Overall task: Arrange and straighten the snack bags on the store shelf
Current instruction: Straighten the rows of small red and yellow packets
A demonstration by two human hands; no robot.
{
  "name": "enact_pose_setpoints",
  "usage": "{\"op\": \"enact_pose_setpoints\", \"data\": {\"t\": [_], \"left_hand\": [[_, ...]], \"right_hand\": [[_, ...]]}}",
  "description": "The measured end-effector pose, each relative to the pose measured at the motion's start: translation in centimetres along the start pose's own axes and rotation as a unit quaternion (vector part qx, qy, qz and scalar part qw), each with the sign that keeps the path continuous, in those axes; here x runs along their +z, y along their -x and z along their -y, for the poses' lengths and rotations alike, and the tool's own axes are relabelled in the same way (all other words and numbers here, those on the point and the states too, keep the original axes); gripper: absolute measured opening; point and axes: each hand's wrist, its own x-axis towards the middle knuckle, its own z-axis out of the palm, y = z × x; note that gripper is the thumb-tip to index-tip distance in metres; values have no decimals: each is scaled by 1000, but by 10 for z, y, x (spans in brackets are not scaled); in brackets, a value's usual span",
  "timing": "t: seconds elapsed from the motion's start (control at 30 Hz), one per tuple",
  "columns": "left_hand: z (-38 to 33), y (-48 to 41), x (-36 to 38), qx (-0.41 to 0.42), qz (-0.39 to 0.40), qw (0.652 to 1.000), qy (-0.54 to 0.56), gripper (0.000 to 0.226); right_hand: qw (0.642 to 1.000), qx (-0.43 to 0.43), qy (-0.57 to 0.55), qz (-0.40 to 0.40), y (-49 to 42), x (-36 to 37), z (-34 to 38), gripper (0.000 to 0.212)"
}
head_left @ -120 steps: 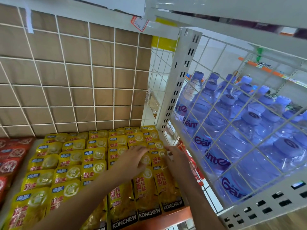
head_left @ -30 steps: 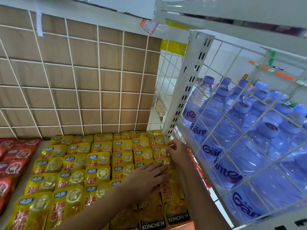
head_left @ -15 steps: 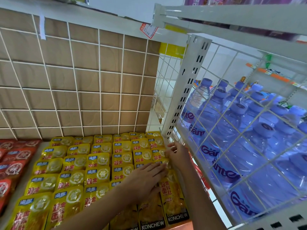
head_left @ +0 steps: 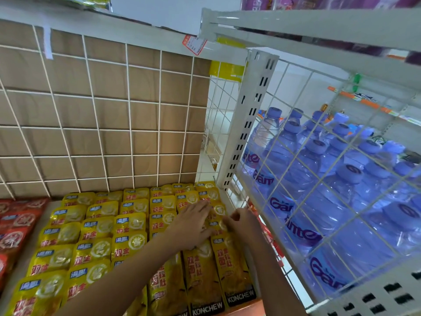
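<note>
1. Yellow foil bags (head_left: 232, 270) lie flat in overlapping columns on the shelf (head_left: 245, 304), and the nearest ones read KONCHEW. They look light, soft and slick, so they probably slide over each other easily.
2. It seems best to take a bag by its sealed top edge or to press a flat palm on its face. A hard squeeze would likely crumple it.
3. Left hand (head_left: 193, 224) lies flat with straight fingers on the second column from the right.
4. Right hand (head_left: 245, 221) has curled fingers that seem to pinch a bag edge in the right column, beside the wire grid (head_left: 296, 201).
5. Farther rows reach the back panel (head_left: 102, 110) and look even.
6. Compared with half a second ago, the left hand is farther up the column, and the right hand is slightly nearer with its fingers more curled.
</note>
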Motion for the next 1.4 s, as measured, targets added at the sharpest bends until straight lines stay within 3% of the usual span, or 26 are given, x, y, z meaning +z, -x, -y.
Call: {"op": "enact_pose_setpoints", "data": {"t": [0.5, 0.67, 1.4], "left_hand": [[19, -33, -11, -50, -28, 998, 13, 64], [28, -50, -19, -38, -4, 999, 38, 67], [40, -52, -15, -1, -32, 995, 92, 66]], "right_hand": [[999, 29, -31, -9, -3, 6, -4, 22], [998, 43, -47, -23, 1, 9, -3, 21], [996, 47, -73, -35, 5, 11, -1, 16]]}}
